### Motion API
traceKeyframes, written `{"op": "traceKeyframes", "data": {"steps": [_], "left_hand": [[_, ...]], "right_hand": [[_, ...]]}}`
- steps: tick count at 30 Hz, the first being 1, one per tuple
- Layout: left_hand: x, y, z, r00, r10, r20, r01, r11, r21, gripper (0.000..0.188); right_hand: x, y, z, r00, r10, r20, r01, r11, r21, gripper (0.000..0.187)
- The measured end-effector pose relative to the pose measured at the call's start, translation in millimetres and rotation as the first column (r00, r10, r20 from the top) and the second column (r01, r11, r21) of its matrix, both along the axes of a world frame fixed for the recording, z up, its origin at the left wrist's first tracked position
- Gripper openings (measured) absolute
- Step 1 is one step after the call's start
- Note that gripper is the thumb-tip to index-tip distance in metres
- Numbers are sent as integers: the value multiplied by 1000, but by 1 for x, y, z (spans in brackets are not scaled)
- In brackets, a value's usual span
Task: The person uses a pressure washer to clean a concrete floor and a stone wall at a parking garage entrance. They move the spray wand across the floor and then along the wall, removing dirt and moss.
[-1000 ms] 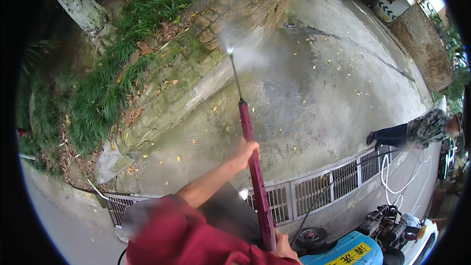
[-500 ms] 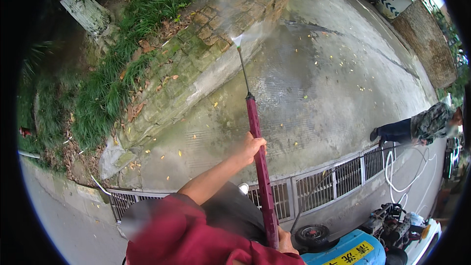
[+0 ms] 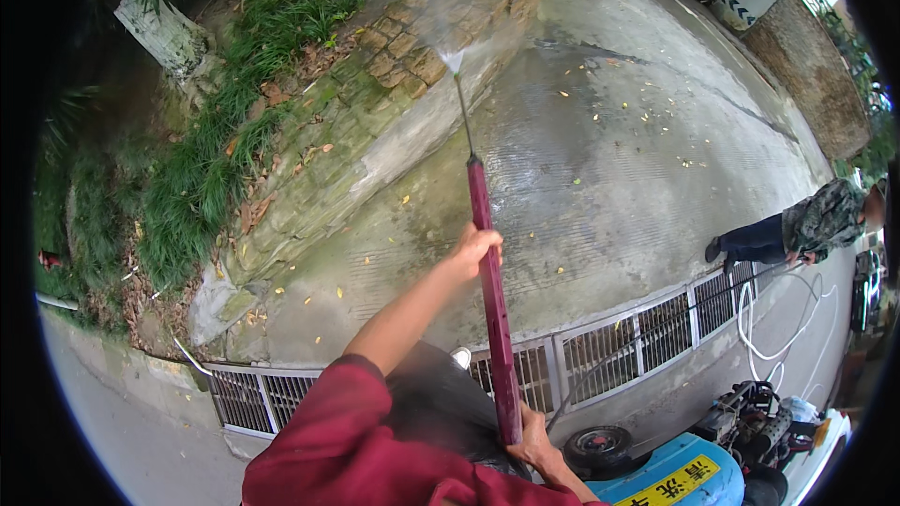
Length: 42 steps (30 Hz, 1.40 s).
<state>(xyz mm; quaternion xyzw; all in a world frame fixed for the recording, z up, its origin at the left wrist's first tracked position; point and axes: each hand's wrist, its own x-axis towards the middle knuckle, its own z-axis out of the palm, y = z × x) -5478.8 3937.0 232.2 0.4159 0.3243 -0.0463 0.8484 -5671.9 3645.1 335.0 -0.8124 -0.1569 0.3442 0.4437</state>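
Observation:
A long pressure washer lance [image 3: 495, 319] with a dark red body runs from low in front of me up toward the stone wall. My left hand [image 3: 476, 251] is wrapped round its middle, the arm stretched out. Lower down, my right hand [image 3: 536, 440] grips its rear end; part of those fingers is hidden. From the thin metal tip, a white fan of water spray [image 3: 452, 58] strikes the mossy stone wall [image 3: 394, 61] at its edge. Near the tip, the wall's stones look brown and wet; closer to me they are green.
A metal drain grating [image 3: 619, 356] crosses the wet concrete ramp [image 3: 525, 215]. A blue tank [image 3: 680, 473], an engine [image 3: 759, 426] and a wheel [image 3: 597, 445] stand at lower right. Another person [image 3: 806, 230] holds a dark hose, near a coiled white hose [image 3: 750, 319]. Grass [image 3: 187, 215] borders the wall.
The lance and my left hand have shifted slightly up and left, and the spray has moved a little farther along the wall. My right hand shows more. The other person's arms have shifted.

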Motion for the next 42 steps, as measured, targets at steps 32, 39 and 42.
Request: {"op": "traceKeyframes", "data": {"steps": [32,39,42], "left_hand": [[-129,32,11,995,89,-55,-99,970,-224,11],[-99,61,21,990,131,50,-121,978,-169,9],[-115,53,23,994,107,-24,-110,981,-163,10]], "right_hand": [[-56,6,58,968,59,-245,-91,988,-122,48],[-57,43,63,988,73,-139,-91,988,-126,39],[-64,39,63,960,-2,-278,-65,971,-231,37]]}}
